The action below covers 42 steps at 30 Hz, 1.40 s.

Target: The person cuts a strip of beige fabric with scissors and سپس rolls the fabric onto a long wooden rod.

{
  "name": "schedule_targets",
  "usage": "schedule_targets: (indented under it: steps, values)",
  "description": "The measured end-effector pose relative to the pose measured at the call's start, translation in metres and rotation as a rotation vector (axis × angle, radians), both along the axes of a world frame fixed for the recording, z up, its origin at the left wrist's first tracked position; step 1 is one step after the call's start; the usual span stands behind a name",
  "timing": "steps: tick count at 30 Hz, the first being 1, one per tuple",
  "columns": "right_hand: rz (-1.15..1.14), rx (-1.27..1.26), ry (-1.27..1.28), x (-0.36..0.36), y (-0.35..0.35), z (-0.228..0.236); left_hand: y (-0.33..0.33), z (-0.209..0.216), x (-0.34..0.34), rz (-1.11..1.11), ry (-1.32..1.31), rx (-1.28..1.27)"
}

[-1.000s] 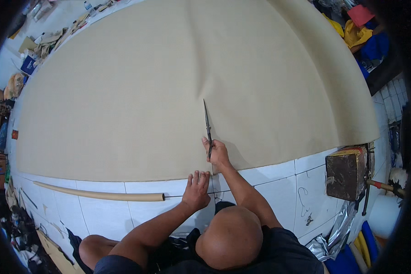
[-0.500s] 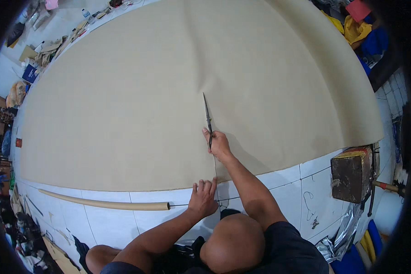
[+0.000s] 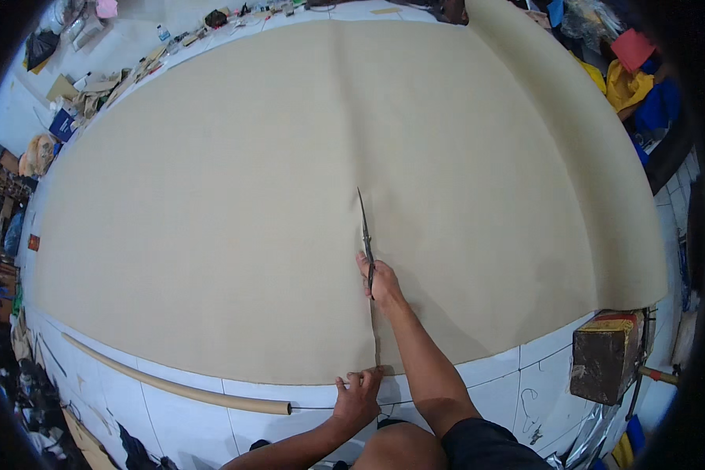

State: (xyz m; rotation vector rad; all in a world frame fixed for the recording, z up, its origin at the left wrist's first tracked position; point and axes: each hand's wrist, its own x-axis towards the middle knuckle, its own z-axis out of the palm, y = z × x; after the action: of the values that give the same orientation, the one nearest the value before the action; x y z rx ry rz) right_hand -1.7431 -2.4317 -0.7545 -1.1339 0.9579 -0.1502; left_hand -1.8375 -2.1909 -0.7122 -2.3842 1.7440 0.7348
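A wide beige sheet (image 3: 211,204) is spread over the white tiled floor. My right hand (image 3: 385,280) is closed round the handles of a pair of dark metal scissors (image 3: 365,223), their blades pointing away from me over the middle of the sheet. Behind the scissors, a cut line runs back to the sheet's near edge. At that edge, beside the start of the cut, my left hand (image 3: 359,399) has its bent fingers on the sheet, seemingly gripping it. The thumb is mostly hidden.
The sheet's right side curls into a large roll (image 3: 603,196), with a worn brown block (image 3: 603,359) at its near end. A long beige tube (image 3: 211,397) lies left of my left hand. Clutter lines the far left, and coloured cloths (image 3: 628,86) lie at the far right.
The view has tilted, so more of the sheet's far edge shows and everything sits lower. The scissors stay in my right hand. My left fingers are more bent at the near edge.
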Motion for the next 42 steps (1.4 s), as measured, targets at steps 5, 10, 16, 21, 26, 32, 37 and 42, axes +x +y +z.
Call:
schedule_targets:
  steps: [5, 10, 16, 21, 26, 32, 37, 42]
  values:
    - [-0.044, -0.214, 0.074, 0.006, 0.005, -0.011, -0.003, 0.002, 0.005, 0.031, 0.031, 0.025]
    - [-0.042, -0.103, 0.026, 0.035, -0.022, 0.013, 0.0, -0.005, 0.005, 0.045, 0.032, 0.033]
    - [-0.043, -0.11, 0.01, 0.064, -0.048, 0.003, 0.004, -0.011, 0.004, 0.0, -0.053, -0.061]
    - [-0.034, -0.097, 0.023, 0.066, -0.05, 0.008, 0.002, -0.006, 0.005, 0.016, 0.015, 0.025]
    - [-0.046, 0.008, -0.07, 0.107, -0.092, 0.018, 0.004, -0.014, 0.002, 0.005, 0.02, 0.013]
    - [-0.028, -0.276, 0.047, 0.116, -0.092, 0.0, 0.006, -0.017, 0.001, 0.012, -0.052, -0.041]
    - [0.009, -0.059, -0.028, 0.146, -0.121, 0.021, 0.008, -0.014, 0.001, -0.013, -0.088, -0.026]
    - [-0.061, -0.167, -0.027, 0.162, -0.128, 0.003, 0.011, -0.021, 0.003, -0.112, -0.124, 0.019]
